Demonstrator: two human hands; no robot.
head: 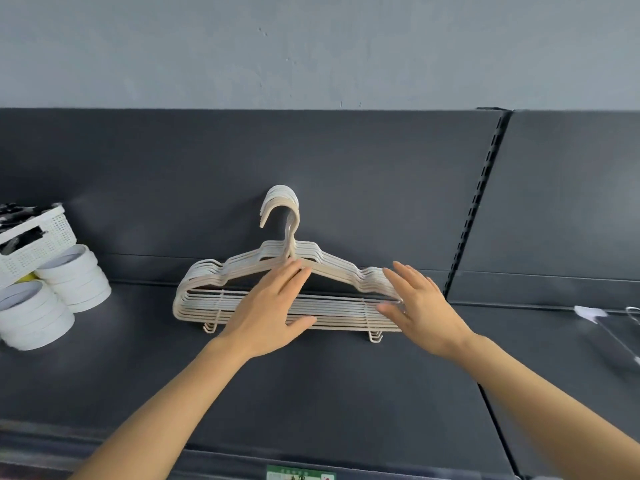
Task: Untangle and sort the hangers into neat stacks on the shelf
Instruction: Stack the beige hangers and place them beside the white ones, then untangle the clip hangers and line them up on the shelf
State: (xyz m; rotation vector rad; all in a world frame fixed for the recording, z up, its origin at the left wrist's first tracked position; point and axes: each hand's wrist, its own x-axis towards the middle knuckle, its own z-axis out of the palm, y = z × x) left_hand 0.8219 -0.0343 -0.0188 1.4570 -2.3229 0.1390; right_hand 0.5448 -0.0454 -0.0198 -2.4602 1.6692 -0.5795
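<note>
Beige plastic hangers (pixel 207 271) sit in one tidy stack on the dark shelf (pixel 311 393), and from our single head view we look straight down at them. The stack lies near the back of the shelf, its hooks all curving the same way and leaning against the dark back panel (pixel 207 168). The shoulders and lower bars line up closely, and small clips hang from the front bar near each end.

Our left hand (pixel 273 306) lies flat over the middle of the stack. Its fingers are straight and reach up to the sloping shoulder just below the hook necks, and the thumb spreads out across the lower bars. Our right hand (pixel 420 306) is at the right end of the stack, also flat and relaxed, with the fingers touching the notched right shoulder and the thumb pointing in toward the bars. Neither hand curls round anything.

At the left of the shelf, well apart from the stack, two piles of white tape rolls (pixel 74 278) lie tilted in front of a white perforated basket (pixel 38 244). A slotted upright (pixel 479 199) divides the back panel to the right of the hangers. On the next shelf section at the far right we see part of a clear hanger (pixel 616 327). A grey wall (pixel 311 46) rises above the back panel.
</note>
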